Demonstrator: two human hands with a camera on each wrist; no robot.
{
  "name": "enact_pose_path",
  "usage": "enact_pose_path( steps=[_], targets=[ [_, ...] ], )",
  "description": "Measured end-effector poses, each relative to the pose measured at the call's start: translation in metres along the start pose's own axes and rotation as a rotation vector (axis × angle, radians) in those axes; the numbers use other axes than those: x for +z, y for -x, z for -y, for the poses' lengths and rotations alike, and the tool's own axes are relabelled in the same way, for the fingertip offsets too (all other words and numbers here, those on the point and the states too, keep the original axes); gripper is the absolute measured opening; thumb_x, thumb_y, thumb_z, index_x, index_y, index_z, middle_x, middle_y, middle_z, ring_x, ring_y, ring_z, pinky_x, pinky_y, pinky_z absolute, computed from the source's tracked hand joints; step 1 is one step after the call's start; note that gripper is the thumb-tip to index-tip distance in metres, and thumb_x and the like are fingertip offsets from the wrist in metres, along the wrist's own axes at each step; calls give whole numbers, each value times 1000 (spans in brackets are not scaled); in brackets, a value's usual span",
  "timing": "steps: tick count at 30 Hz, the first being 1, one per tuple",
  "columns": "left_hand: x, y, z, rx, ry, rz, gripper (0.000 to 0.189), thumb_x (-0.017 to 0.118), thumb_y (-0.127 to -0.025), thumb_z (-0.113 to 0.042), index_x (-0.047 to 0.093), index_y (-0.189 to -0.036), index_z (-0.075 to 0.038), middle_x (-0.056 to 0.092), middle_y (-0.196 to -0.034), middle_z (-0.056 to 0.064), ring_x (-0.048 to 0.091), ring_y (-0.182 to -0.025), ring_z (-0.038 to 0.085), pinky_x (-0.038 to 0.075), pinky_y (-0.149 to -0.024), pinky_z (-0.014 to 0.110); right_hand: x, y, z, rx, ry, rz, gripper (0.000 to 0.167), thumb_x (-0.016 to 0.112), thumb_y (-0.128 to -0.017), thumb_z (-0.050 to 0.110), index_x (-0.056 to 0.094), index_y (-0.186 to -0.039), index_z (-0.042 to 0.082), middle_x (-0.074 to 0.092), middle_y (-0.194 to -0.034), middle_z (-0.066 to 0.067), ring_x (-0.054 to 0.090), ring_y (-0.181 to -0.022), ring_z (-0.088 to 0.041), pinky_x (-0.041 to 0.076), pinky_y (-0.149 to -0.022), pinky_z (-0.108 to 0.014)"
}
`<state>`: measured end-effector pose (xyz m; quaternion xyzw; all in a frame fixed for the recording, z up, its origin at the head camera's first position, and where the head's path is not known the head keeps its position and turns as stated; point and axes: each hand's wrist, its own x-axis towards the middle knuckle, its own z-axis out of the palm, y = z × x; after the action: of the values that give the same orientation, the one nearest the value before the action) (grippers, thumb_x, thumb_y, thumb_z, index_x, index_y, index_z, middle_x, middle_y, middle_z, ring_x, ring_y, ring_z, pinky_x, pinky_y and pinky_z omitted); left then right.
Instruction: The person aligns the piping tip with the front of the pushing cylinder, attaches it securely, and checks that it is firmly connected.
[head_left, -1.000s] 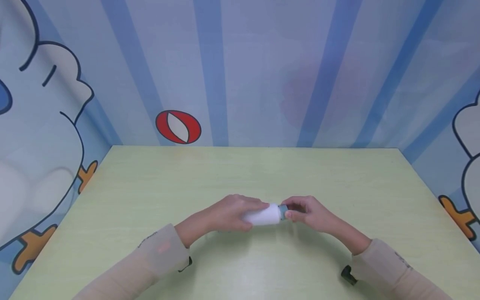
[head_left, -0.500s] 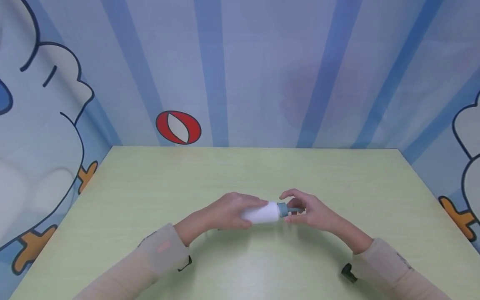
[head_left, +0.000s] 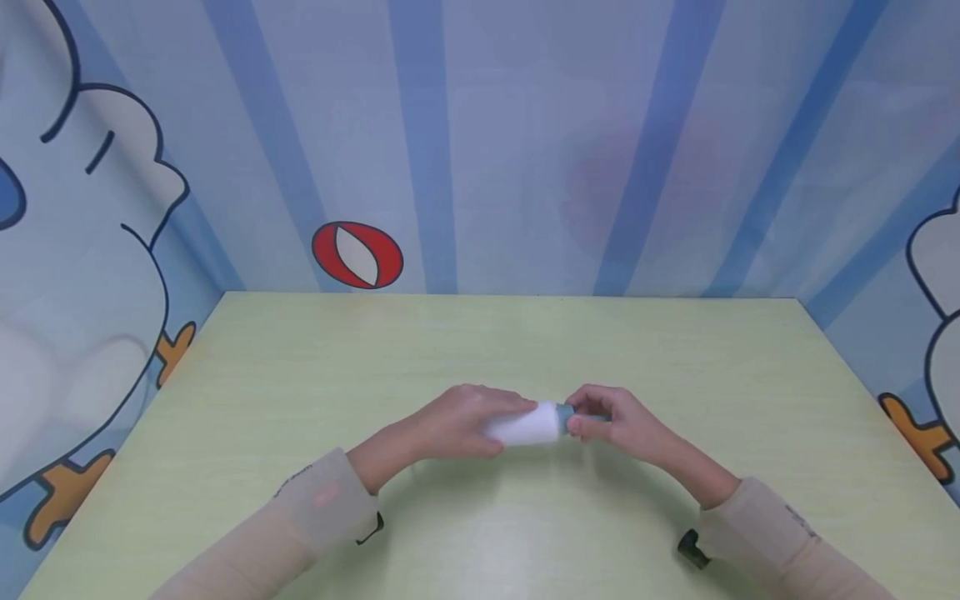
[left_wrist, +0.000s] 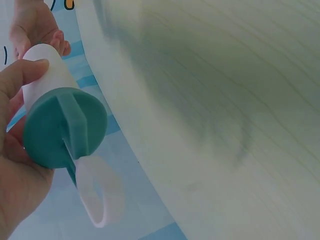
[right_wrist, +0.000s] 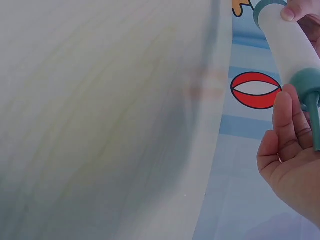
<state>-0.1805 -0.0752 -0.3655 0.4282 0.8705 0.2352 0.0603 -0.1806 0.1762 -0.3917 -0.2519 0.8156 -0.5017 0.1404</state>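
Note:
A white cylinder [head_left: 528, 425] with teal ends is held sideways above the table. My left hand [head_left: 459, 423] grips its body from the left, the thumb pressing the white wall in the left wrist view. At that end sit a teal disc [left_wrist: 42, 127] with a raised bar and a white ring [left_wrist: 114, 192] hanging from it. The other end carries a teal cap [right_wrist: 304, 82] with a thin teal spout [right_wrist: 315, 122]. My right hand [head_left: 622, 423] pinches this cap between thumb and fingers in the head view, the spout running back toward its palm.
The pale green table [head_left: 360, 342] lies beneath both hands. Behind it rises a blue striped wall [head_left: 517, 167] with a printed red and white ball [head_left: 386, 254]. Cartoon figures are printed on the side walls. A small black piece [head_left: 693, 550] shows at the right cuff.
Half a second ago the right fingers were spread off the cap, baring the spout; now they have closed on the cap again. The left hand and cylinder have barely moved.

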Motion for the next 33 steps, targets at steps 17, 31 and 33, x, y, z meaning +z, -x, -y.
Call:
enact_pose_path(
  steps=[17, 31, 33],
  targets=[
    [0, 1, 5, -47, 40, 14, 53, 65, -76, -14, 50, -126, -19, 54, -124, -4, 54, -101, 11, 45, -80, 26, 1, 1, 2, -78, -45, -10, 28, 65, -78, 8, 51, -101, 1, 54, -93, -10, 56, -78, -14, 48, -67, -27],
    [0, 0, 2, -11, 29, 20, 52, 65, -75, -14, 51, -125, -17, 55, -123, -2, 55, -102, 13, 45, -79, 26, -4, 0, -2, -17, -94, 48, 32, 56, -86, 15, 49, -112, -2, 63, -88, -21, 60, -70, -21, 49, -67, -33],
    [1, 1, 3, -21, 36, 23, 53, 66, -75, -14, 51, -126, -17, 55, -124, -3, 55, -103, 12, 45, -80, 26, -4, 0, -2, -27, -76, 33, 36, 60, -83, 14, 48, -114, 0, 61, -96, -20, 60, -76, -17, 49, -69, -31]
  ],
)
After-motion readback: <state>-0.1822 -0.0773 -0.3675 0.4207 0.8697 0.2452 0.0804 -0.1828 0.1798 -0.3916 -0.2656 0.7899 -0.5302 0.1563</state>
